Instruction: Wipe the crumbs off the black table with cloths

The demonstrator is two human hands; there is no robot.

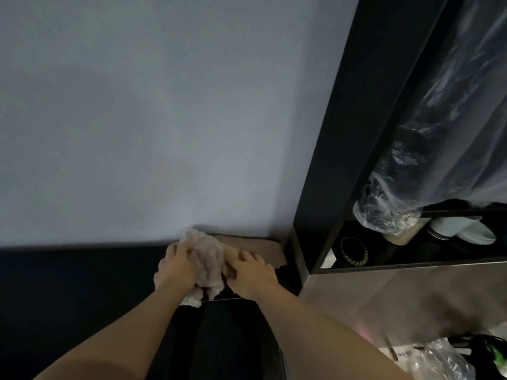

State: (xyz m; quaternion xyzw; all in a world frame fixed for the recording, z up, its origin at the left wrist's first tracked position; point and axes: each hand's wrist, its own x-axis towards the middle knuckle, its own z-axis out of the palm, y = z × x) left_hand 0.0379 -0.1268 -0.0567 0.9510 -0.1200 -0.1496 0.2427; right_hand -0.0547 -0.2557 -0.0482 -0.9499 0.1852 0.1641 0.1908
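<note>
Arms outstretched: left hand clutches one fluffy cloth, fingers curled; right hand presses one tan cloth, fingers spread.

On the surface by the wall, bunched cloth left of flat cloth; shelf unit right of both, perhaps a beaded ring inside.

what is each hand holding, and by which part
The left hand grips the fluffy pale cloth by its bunched left side. The right hand presses flat on a tan cloth, gripping nothing.
</note>
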